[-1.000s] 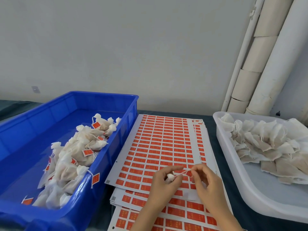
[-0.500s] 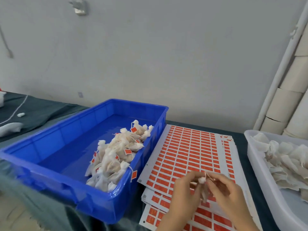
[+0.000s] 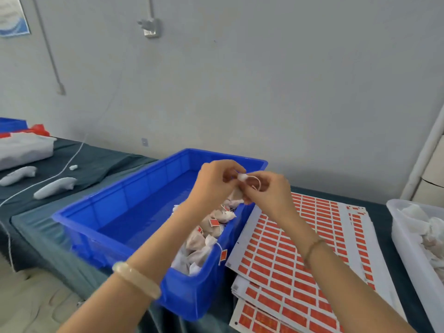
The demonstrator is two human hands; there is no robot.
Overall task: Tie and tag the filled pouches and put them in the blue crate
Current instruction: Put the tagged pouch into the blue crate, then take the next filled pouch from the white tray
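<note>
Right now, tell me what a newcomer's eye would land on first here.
The left hand and right hand meet mid-picture, pinching a small white pouch between them. The blue crate fills the centre-left, with a heap of tagged pouches along its right side. To its right lie sheets of red labels.
</note>
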